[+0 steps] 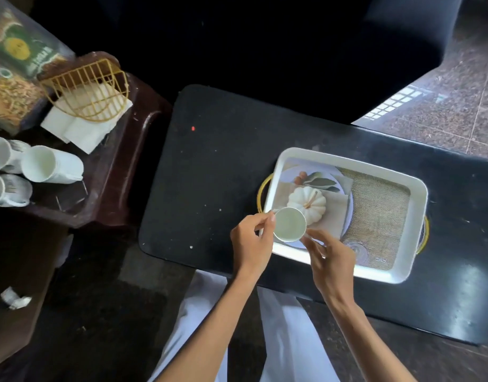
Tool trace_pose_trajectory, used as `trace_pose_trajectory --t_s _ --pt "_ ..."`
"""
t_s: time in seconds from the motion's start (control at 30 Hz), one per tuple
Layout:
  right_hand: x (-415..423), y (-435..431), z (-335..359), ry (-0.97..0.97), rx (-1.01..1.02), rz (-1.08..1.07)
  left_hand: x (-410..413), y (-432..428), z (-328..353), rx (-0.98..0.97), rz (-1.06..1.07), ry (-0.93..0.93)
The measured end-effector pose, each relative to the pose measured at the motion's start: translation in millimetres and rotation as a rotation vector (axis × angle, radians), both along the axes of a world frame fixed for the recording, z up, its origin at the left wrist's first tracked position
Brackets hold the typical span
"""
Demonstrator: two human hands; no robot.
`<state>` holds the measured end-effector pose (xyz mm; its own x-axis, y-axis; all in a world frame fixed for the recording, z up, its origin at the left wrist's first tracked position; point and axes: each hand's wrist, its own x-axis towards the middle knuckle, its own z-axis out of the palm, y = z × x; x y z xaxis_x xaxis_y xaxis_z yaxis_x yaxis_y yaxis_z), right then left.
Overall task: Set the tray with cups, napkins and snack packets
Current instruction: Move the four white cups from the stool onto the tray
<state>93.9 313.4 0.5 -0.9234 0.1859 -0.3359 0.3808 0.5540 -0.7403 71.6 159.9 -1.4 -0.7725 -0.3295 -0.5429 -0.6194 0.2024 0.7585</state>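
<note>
both your forearms reach forward from the lower edge of the view, wrists nearly level, meeting over the near left corner of the white rectangular tray (417,216).

left hand (252,238): knuckles up, fingers curled inward. thumb and forefinger pinch the left rim of the white paper cup (289,224); the other fingers are folded under the palm.

right hand (331,260): back of the hand faces the camera, fingers long, slightly bent and held close together. their tips touch the cup's near right side. thumb is hidden, so you cannot tell whether this hand grips or only steadies.

cup position: mouth up, between the two hands, over the tray's near left corner, overlapping the printed pumpkin picture on the tray floor. cannot tell whether its base touches the tray.

the tray lies on the black tabletop (209,161), well apart from the supplies. on the dark brown side table (127,161) to your left: stacks of white cups (48,164) lying on their sides, white paper napkins (80,128) under a gold wire holder (91,86), and snack packets (14,64) behind it.
</note>
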Motion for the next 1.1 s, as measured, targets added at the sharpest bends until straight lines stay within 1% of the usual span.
trace_pose_trajectory --t_s 0.13,0.3,0.4,0.6,0.73,0.83,0.9,0.97,1.1 --pt "3.0 13.8 -16.3 0.026 0.0 0.046 6.6 7.4 -12.1 -0.013 -0.037 -0.074" --pt "3.8 17.9 -28.9 -0.011 -0.008 0.086 11.9 11.1 -18.7 -0.03 -0.013 -0.141" --pt "4.6 16.4 -29.4 -0.006 -0.008 0.128 16.3 9.6 -22.1 -0.069 -0.019 -0.156" --pt "4.0 17.1 -29.2 -0.044 0.065 0.183 19.8 6.6 -24.8 -0.09 -0.063 -0.171" --pt "1.4 16.4 -26.2 -0.064 0.085 0.206 19.0 4.1 -25.6 -0.059 -0.081 -0.175" --pt "-2.7 16.6 -19.7 -0.149 0.111 0.255 17.4 -0.1 -22.3 0.006 -0.083 -0.205" --pt "-4.1 15.9 -13.6 -0.214 0.169 0.34 16.5 -7.9 -15.7 0.045 -0.065 -0.191" --pt "-5.8 12.6 -3.3 -0.241 0.209 0.38 15.6 -21.7 -5.8 0.041 -0.043 -0.156" --pt "-12.4 -17.6 24.4 -0.116 0.263 0.435 11.1 -68.7 18.7 -0.007 0.072 -0.064"
